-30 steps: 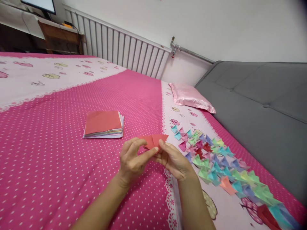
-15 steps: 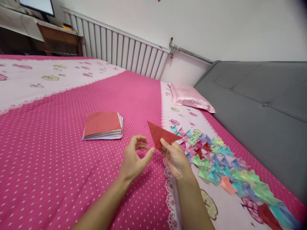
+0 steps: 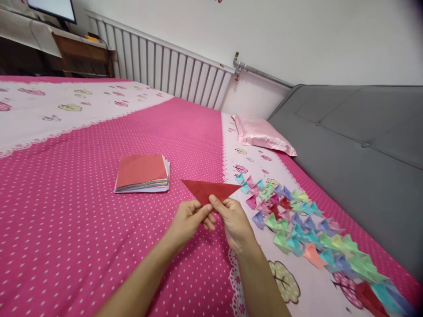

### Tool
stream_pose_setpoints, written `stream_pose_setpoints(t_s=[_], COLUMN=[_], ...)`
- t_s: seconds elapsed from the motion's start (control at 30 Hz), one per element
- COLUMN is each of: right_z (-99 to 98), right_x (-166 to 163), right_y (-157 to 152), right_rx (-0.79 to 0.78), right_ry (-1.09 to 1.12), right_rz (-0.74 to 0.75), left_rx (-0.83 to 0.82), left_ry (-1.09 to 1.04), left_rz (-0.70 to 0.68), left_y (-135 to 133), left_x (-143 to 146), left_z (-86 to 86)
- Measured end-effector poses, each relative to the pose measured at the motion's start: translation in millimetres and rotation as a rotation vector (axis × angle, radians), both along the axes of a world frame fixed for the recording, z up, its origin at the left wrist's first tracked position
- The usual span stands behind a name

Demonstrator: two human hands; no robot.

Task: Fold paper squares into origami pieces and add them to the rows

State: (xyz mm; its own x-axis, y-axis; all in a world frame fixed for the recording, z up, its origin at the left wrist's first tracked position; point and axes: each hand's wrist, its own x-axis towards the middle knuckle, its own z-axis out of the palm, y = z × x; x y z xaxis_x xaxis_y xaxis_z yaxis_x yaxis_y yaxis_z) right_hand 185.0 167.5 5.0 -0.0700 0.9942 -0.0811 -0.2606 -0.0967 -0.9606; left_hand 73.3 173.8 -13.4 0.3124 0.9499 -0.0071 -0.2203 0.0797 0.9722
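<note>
A red paper triangle point(image 3: 209, 189) is held above the bed with its long edge on top and its point downward. My left hand point(image 3: 189, 219) pinches the lower tip of the triangle from the left. My right hand point(image 3: 232, 221) pinches the same tip from the right, fingers closed on it. To the left lies a stack of square coloured paper point(image 3: 142, 172) with a red sheet on top. Several small folded paper pieces point(image 3: 297, 224) in many colours lie in rows to the right of my hands.
The bed point(image 3: 66, 211) has a pink dotted cover with a pale printed border. A pink satin pillow point(image 3: 261, 134) lies at the far end, beside a grey padded headboard point(image 3: 357, 149). A white radiator point(image 3: 165, 70) runs along the wall.
The red paper was folded small between both hands, then opened into a triangle held by my right hand alone. Now my left hand has come back and both pinch its lower tip.
</note>
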Motion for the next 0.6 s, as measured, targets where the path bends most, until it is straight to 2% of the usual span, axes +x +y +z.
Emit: stream_pose_setpoints(t_s=[0.13, 0.3, 0.47, 0.6], right_z=[0.2, 10.5, 19.7, 20.1], right_x=[15.0, 32.9, 40.1, 39.7], right_y=[2.3, 3.1, 1.5, 0.6], right_rx=[0.006, 0.018, 0.117, 0.135], right_ry=[-0.153, -0.113, -0.114, -0.106], right_rz=[-0.12, -0.045, -0.023, -0.003], left_rx=[-0.002, 0.005, -0.024, -0.044], left_ry=[-0.001, 0.03, 0.013, 0.019], left_rz=[-0.052, -0.143, -0.17, -0.143], left_y=[0.1, 1.7, 3.4, 5.2], left_x=[-2.1, -3.8, -4.4, -4.8], left_z=[1.5, 2.3, -1.5, -3.9])
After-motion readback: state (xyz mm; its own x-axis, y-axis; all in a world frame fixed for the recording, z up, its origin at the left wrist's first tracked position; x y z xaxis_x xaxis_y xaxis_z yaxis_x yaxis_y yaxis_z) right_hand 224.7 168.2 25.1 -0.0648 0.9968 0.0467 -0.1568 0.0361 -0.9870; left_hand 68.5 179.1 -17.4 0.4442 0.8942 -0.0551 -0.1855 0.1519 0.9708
